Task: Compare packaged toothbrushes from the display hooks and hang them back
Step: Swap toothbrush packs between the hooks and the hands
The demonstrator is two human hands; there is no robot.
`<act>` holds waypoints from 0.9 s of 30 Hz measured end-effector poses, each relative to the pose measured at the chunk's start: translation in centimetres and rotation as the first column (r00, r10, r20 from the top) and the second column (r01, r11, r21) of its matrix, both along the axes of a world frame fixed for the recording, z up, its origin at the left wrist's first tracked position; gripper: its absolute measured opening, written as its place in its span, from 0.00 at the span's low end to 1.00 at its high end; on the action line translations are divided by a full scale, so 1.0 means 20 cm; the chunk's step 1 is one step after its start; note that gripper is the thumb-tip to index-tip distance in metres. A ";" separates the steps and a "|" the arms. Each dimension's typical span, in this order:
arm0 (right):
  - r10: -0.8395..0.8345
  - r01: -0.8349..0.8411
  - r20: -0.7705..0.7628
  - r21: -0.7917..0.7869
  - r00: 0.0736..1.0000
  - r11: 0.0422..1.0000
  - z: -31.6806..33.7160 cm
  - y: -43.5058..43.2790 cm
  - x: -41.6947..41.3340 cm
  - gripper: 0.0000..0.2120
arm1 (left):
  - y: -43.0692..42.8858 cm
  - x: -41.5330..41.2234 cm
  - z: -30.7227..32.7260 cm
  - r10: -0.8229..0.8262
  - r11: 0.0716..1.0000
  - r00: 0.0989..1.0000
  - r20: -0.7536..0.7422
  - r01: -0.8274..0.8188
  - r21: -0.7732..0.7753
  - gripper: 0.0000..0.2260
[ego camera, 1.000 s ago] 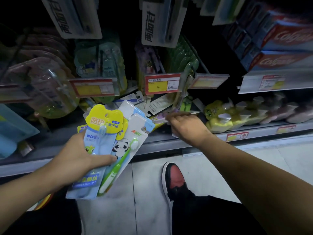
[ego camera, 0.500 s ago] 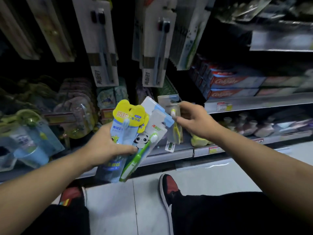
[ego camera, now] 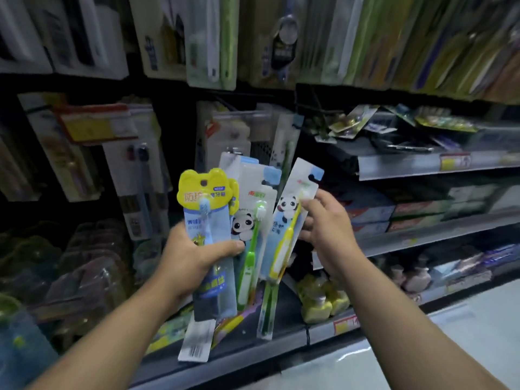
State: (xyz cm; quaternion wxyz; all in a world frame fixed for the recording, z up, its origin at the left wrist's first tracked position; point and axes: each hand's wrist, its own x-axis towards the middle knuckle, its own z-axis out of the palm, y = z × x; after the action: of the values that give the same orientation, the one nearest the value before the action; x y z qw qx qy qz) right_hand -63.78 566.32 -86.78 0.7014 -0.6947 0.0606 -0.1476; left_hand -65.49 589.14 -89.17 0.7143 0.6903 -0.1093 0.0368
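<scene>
The left hand (ego camera: 194,254) is curled round a fan of toothbrush packs, thumb laid across the fronts and fingers out of sight behind. Foremost in the fan is the yellow-topped pack (ego camera: 206,212), with a pale blue brush under a cat-shaped yellow header. Just beside it on the right, partly tucked behind it, is the green panda pack (ego camera: 249,235), which holds a green-handled brush. More white cards with blue corners stand up behind these two (how many, I cannot tell).

The right hand (ego camera: 327,223) grips the yellow panda pack (ego camera: 288,220) by its right edge, fingers curled round the back of the card and thumb near the top. This pack tilts to the right, and its lower left edge meets the fan in the other hand.

All the packs are held in the air in front of the display, above the front edge of the bottom shelf (ego camera: 253,353). Rows of hanging packs (ego camera: 208,40) fill the top of the view, blurred, and a red and yellow price tag (ego camera: 92,125) sits at the left. Toothpaste boxes (ego camera: 416,212) lie on a shelf to the right, yellow bottles (ego camera: 323,299) stand below them, and pale floor (ego camera: 422,350) shows at the lower right.
</scene>
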 end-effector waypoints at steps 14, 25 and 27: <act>-0.200 0.266 0.279 -0.221 0.939 0.938 0.20 0.02 0.09 0.29 | -0.09 -0.01 0.08 0.028 0.984 0.999 -0.019 -0.031 -0.175 0.11; -0.238 0.307 0.216 -0.389 0.947 0.869 0.17 0.09 0.09 0.28 | -0.02 -0.06 0.11 0.023 0.976 0.999 -0.046 -0.033 -0.218 0.13; -0.244 0.312 0.216 -0.383 0.945 0.870 0.18 0.08 0.13 0.28 | -0.02 -0.06 0.11 0.017 0.975 0.999 -0.048 -0.028 -0.221 0.12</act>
State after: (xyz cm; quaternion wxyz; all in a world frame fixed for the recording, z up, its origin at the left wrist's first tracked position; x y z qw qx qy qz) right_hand -61.12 567.84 -83.17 0.5130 -0.7964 0.0711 -0.3123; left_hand -66.70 588.81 -86.93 0.7887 0.6081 -0.0802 0.0409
